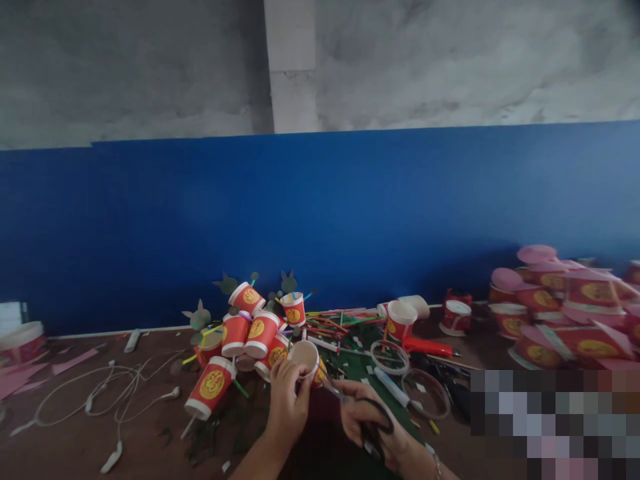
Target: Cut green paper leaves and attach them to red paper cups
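Note:
My left hand (289, 393) is closed around a red paper cup (305, 357) with a pale rim, its mouth tipped toward me. In my right hand (367, 420) is a pair of scissors (376, 404) with dark handles. Their blades reach to the right side of the cup and seem to touch it; whether they cut into it I cannot tell. Just left of the held cup lies a heap of similar red cups (263, 333) with gold emblems. Some carry coloured strips and grey rabbit-head cutouts (289, 281).
Coloured strips (340, 323) lie behind my hands. To the right are a red-handled tool (431, 347), clear tape rolls (389, 357) and a pile of cups with pink paper (595, 293). White earphones (113, 459) with a tangled cord lie left. A blue-painted wall (320, 213) rises behind.

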Demonstrator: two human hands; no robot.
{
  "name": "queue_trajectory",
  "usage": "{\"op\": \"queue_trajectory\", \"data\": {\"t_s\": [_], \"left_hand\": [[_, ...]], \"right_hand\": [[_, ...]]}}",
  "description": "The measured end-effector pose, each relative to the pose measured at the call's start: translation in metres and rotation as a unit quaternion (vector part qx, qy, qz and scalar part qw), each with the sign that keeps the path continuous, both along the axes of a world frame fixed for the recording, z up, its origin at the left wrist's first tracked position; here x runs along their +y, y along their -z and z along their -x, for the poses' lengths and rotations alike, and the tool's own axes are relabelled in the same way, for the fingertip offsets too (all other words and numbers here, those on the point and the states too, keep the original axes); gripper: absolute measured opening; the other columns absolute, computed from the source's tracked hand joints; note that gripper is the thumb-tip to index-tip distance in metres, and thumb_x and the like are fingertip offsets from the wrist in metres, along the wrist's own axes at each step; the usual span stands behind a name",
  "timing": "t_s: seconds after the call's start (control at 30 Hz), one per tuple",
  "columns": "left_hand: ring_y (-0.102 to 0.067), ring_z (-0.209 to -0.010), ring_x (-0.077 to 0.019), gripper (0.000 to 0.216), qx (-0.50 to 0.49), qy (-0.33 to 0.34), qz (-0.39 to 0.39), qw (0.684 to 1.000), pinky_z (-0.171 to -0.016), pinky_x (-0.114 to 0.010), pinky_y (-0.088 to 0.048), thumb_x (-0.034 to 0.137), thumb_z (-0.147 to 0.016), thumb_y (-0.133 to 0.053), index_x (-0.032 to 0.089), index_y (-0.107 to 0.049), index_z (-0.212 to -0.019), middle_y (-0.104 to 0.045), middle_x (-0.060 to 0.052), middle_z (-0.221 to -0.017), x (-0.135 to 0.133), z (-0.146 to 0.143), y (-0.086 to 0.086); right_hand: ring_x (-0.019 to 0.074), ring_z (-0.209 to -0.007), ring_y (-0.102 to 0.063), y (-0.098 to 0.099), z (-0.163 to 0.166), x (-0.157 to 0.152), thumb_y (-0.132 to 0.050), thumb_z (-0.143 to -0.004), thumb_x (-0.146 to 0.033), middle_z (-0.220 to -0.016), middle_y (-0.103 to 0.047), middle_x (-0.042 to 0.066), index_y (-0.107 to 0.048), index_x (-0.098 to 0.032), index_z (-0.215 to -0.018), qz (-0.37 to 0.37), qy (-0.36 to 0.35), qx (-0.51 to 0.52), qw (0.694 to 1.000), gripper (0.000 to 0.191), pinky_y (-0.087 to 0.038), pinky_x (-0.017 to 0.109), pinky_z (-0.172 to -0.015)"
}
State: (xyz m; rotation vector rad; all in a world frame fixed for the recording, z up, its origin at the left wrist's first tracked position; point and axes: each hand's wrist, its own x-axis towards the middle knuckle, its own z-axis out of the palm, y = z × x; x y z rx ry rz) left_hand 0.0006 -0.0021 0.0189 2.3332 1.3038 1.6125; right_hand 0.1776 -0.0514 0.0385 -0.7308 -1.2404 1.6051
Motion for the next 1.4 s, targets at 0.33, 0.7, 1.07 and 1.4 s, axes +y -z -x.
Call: {"op": "queue_trajectory", "data": {"t_s": [0.33, 0.7, 1.07, 1.4], "left_hand": [[-0.059, -0.076, -0.0197, 0.009, 0.002, -0.004, 0.006, 1.0, -0.084, -0.04, -0.039, 0.022, -0.085, -0.048, 0.02, -0.055, -0.08, -0.062, -0.003, -0.075, -0.001, 0.0, 0.001], [-0.057, -0.072, -0.0177, 0.01, -0.004, 0.004, -0.005, 1.0, -0.079, -0.037, -0.041, 0.02, -0.086, -0.048, 0.019, -0.054, -0.078, -0.059, -0.002, -0.072, 0.001, 0.0, 0.003], [-0.058, -0.072, -0.0189, 0.009, -0.002, -0.005, -0.009, 1.0, -0.076, -0.036, -0.042, 0.022, -0.085, -0.049, 0.02, -0.054, -0.079, -0.061, -0.002, -0.072, -0.001, 0.0, 0.0], [-0.058, -0.073, -0.0188, 0.013, 0.001, -0.008, 0.001, 1.0, -0.077, -0.036, -0.043, 0.024, -0.087, -0.047, 0.02, -0.054, -0.078, -0.061, -0.003, -0.073, -0.001, 0.0, 0.0]], "right_hand": [[0.0058, -0.049, -0.031, -0.005, 0.004, -0.008, -0.06, -0.06, -0.008, -0.057, -0.046, -0.008, -0.05, -0.019, -0.126, -0.16, 0.013, -0.265, 0.951, 0.068, -0.022, 0.018, -0.043], [0.0069, -0.039, -0.035, 0.002, 0.005, -0.001, -0.06, -0.07, -0.038, -0.048, -0.041, -0.007, -0.059, -0.009, -0.111, -0.001, 0.025, 0.016, 1.0, 0.05, -0.027, 0.02, -0.04], [0.0072, -0.05, -0.037, 0.0, 0.006, -0.005, -0.063, -0.067, -0.022, -0.062, -0.05, -0.005, -0.052, -0.015, -0.122, -0.125, -0.007, -0.168, 0.978, 0.056, -0.03, 0.019, -0.047], [0.0067, -0.048, -0.036, -0.001, 0.008, -0.006, -0.063, -0.066, -0.023, -0.058, -0.049, -0.006, -0.052, -0.014, -0.122, -0.121, 0.007, -0.154, 0.981, 0.057, -0.029, 0.018, -0.045]]}}
